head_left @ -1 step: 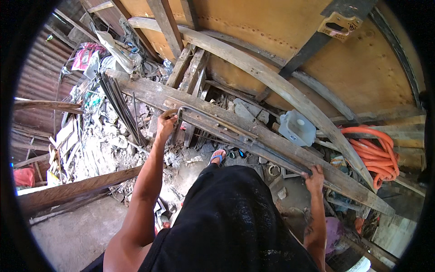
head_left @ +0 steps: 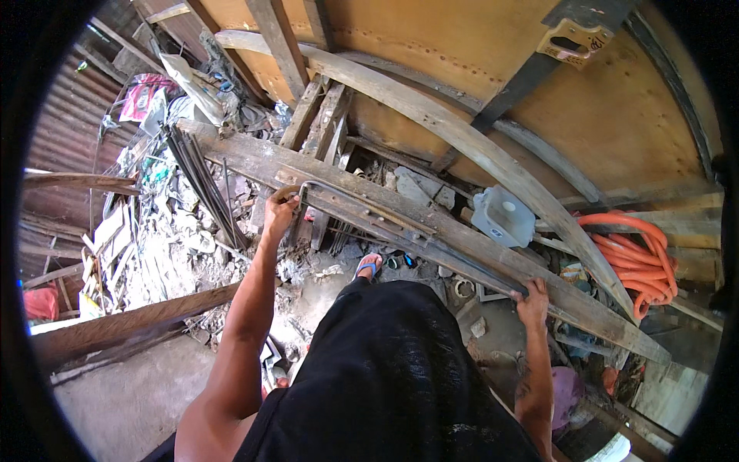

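A weathered wooden plank (head_left: pixel 231 154) runs slantwise across the view, from the back left to the lower right. Along it lies a thin metal rod (head_left: pixel 362 203) with a hooked bend at its left end. Next to that bend, my left hand (head_left: pixel 279 208) is closed, its fingertips pinched by a small curved brown piece; what exactly they grip is hard to make out. A dark metal pipe (head_left: pixel 477 266) continues the rod's line to the right. My right hand (head_left: pixel 532 302) wraps around the pipe's far right end, with the knuckles over the plank's edge.
A bundle of dark rods (head_left: pixel 198 181) leans over rubble (head_left: pixel 181 239) at left. A handsaw (head_left: pixel 573 42) hangs on the plywood wall (head_left: pixel 431 42). Beyond the plank are a translucent plastic container (head_left: pixel 504 217) and a coiled orange hose (head_left: pixel 631 258). A timber beam (head_left: pixel 138 317) lies left of my arm.
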`<move>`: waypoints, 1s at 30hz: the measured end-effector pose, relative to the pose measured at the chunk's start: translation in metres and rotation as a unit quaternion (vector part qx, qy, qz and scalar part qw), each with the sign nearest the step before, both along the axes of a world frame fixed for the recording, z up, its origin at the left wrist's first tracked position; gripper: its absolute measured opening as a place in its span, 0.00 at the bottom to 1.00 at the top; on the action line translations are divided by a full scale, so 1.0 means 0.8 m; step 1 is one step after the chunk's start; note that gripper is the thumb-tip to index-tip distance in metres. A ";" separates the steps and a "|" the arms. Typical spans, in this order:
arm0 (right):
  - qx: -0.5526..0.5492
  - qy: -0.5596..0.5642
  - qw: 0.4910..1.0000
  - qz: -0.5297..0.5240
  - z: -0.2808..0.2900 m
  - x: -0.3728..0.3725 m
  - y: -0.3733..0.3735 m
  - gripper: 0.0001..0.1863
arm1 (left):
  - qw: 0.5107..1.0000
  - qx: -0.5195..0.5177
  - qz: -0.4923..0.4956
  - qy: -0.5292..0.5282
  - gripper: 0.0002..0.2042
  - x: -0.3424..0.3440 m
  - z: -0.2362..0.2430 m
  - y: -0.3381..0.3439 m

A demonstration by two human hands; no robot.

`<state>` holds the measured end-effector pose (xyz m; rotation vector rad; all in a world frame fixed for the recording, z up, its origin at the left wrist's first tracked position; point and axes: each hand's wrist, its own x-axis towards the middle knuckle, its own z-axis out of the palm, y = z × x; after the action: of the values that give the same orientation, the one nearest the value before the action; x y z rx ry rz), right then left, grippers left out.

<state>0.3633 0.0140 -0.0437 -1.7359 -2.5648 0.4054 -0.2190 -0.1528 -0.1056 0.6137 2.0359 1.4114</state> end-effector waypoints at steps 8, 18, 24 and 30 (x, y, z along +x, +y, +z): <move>-0.007 0.016 0.998 0.058 0.010 -0.001 0.005 0.17 | 0.999 0.023 -0.035 0.008 0.15 0.004 0.003 0.001; -0.019 -0.028 0.997 0.067 0.006 -0.003 0.009 0.19 | 0.999 0.010 -0.036 0.012 0.16 0.006 0.008 0.004; 0.003 -0.014 0.998 0.057 -0.001 0.002 0.000 0.23 | 1.000 -0.001 -0.020 0.000 0.16 0.010 0.012 0.004; 0.088 -0.026 0.992 -0.081 0.021 0.063 -0.012 0.28 | 0.999 0.004 -0.035 0.023 0.15 0.002 0.001 0.006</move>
<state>0.4137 0.0043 -0.0269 -1.8941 -2.3840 0.1254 -0.2172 -0.1484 -0.1045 0.7185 2.0248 1.3781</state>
